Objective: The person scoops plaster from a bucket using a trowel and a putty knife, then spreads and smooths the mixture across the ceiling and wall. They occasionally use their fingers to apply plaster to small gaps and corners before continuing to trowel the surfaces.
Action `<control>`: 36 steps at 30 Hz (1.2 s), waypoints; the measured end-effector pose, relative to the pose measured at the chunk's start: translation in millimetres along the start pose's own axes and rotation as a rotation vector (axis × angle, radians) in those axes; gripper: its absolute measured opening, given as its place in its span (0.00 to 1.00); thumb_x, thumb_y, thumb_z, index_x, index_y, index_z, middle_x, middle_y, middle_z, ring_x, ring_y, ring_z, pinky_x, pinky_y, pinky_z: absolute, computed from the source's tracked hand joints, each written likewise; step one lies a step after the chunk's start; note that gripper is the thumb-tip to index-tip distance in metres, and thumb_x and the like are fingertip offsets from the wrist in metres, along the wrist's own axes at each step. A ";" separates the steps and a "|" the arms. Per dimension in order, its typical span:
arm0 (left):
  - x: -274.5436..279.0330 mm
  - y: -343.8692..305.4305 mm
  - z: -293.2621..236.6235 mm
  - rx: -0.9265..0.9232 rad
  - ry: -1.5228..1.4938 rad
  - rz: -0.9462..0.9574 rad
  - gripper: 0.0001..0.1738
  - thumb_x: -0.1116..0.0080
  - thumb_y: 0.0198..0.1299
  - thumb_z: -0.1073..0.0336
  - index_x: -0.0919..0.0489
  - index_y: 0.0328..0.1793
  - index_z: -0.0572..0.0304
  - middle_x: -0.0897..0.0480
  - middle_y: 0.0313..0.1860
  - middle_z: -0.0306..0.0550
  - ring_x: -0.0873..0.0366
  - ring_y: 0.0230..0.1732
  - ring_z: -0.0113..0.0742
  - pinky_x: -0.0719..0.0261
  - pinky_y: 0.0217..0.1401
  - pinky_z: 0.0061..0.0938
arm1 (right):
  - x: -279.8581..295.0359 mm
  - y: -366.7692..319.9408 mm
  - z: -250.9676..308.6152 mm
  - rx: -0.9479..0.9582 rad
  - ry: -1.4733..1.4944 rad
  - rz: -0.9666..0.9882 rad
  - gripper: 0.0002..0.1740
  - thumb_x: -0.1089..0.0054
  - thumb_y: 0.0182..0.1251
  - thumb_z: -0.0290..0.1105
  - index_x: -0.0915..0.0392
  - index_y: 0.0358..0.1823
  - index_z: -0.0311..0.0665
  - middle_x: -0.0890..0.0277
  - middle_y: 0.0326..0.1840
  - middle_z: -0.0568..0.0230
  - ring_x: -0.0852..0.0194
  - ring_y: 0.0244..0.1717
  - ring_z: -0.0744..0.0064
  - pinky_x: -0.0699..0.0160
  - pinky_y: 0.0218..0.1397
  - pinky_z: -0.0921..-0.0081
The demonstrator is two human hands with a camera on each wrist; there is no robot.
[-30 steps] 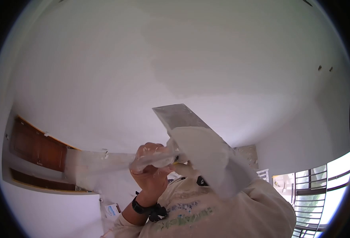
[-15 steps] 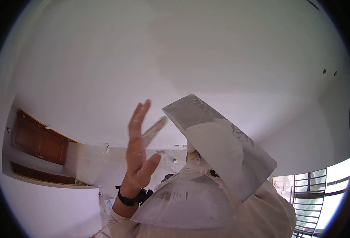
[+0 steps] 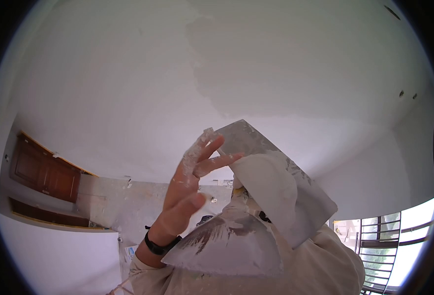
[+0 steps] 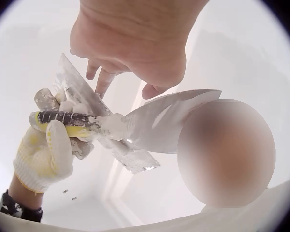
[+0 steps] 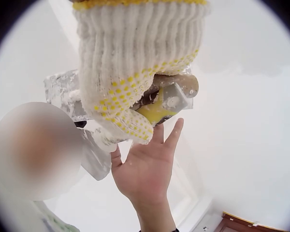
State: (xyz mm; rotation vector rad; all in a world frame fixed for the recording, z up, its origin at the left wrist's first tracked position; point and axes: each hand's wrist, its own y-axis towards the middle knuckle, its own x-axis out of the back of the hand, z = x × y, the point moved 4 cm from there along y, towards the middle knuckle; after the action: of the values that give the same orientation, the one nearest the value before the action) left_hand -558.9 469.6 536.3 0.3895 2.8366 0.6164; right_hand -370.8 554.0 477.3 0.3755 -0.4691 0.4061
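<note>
My right hand (image 4: 43, 157), in a white knit glove with yellow dots, grips a putty knife by its black-and-yellow handle (image 4: 67, 120) together with a plastering trowel. White putty (image 3: 268, 182) sits in a thick mound on the flat metal trowel (image 3: 315, 209). Below it in the head view, the putty knife's wide blade (image 3: 227, 253) is smeared with putty. My bare left hand (image 3: 181, 194) is raised beside the trowel, holding nothing, its fingers extended and coated with putty. Its fingertips overlap the trowel's near-left edge in the head view.
A broad white plastered surface (image 3: 104, 98) fills the view, with a greyer patch (image 3: 276, 69) across its upper right. A brown wooden door (image 3: 47, 169) shows at the left, a barred window (image 3: 382, 246) at the lower right.
My left hand gripped the putty knife a second ago, then let it go to my right hand. Since then its spread fingers have swung right, toward the trowel's edge.
</note>
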 end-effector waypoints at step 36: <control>234.2 216.5 -183.4 -1.085 0.543 -0.774 0.49 0.48 0.47 0.76 0.52 0.79 0.71 0.42 0.80 0.58 0.51 0.84 0.45 0.56 0.84 0.46 | 6.7 -70.7 -93.1 0.015 0.352 -0.193 0.28 0.38 0.69 0.50 0.24 0.61 0.39 0.21 0.51 0.64 0.22 0.48 0.67 0.20 0.47 0.69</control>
State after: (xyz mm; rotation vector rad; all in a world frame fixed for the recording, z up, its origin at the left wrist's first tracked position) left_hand -781.8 660.9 757.9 -1.1031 2.2069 2.0086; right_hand -300.0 536.1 385.9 0.3515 -0.0855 0.2797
